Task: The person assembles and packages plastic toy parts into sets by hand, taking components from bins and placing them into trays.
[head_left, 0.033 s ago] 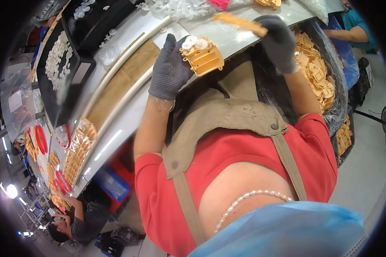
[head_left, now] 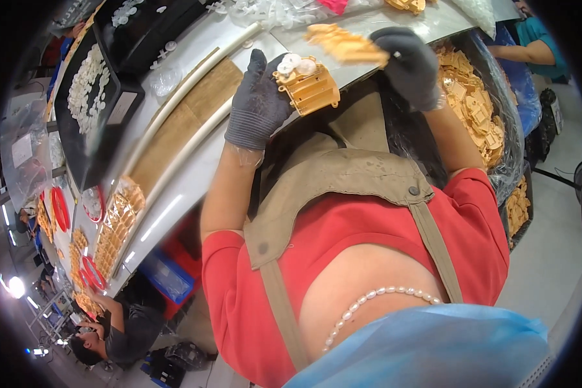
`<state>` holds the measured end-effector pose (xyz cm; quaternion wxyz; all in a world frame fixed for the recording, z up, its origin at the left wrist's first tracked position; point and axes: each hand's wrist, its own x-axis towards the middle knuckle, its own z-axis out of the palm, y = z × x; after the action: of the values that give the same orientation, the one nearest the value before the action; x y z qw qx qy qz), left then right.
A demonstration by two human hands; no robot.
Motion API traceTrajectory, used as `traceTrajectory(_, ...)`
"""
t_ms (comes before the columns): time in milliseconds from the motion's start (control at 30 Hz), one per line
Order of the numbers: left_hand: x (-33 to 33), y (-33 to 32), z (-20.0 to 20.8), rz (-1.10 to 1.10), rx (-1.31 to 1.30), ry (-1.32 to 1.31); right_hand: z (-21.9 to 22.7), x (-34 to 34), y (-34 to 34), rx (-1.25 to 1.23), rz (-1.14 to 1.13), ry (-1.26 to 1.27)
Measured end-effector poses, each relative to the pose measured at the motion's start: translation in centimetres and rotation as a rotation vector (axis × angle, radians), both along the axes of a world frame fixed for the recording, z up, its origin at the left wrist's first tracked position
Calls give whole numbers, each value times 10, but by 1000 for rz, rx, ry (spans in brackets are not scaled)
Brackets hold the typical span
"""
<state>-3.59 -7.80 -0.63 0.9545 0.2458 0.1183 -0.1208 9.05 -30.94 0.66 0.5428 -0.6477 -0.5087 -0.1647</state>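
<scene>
Moved: right hand (head_left: 409,69) and its orange piece (head_left: 346,45) have shifted slightly left and down, nearer the orange housing (head_left: 315,96); more of the piece's broad face shows. Left hand (head_left: 257,107) nearly unchanged.
Black tray: black tray (head_left: 124,83) at the table's far edge, toward the left; small white parts (head_left: 87,90) heaped inside.
Left end of table: red rings (head_left: 92,275) lie near orange parts; beside them, wrapped orange stack (head_left: 118,226) close to the near edge. Co-worker (head_left: 132,330) in a dark shirt sits along that near edge, an arm over the surface.
White tubes: two white tubes (head_left: 204,128) run lengthwise on the table (head_left: 197,171), a brown strip (head_left: 191,97) between them.
Left glove: grey, thumb raised, grasping the orange housing at its left side, over the table's near edge. Ribbed channels face up.
White discs: small white discs (head_left: 291,61) cluster at the housing's upper left corner; whether fingers pin them, cannot tell.
Right glove: grey, motion-blurred, fingers closed on the right end of the orange piece, which hangs above the surface by the near edge, just up and right of the housing.
Right of table: clear-lined container (head_left: 509,139) past the near edge, piled with flat orange pieces (head_left: 472,97); beyond it, another person's arm in a teal sleeve (head_left: 546,45).
</scene>
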Motion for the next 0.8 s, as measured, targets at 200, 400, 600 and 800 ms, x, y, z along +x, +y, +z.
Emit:
traceTrajectory(200,-3,-6,8,56,92,-3,1,-10,28,-247,91,-500)
traceTrajectory(400,-6,-2,3,91,156,-37,-5,-13,34,-335,159,-542)
traceTrajectory(600,2,-5,-3,242,431,-99,-14,-11,26,-438,138,-357)
traceTrajectory(800,2,-22,2,277,889,-264,-14,-24,62,-79,-1,519)
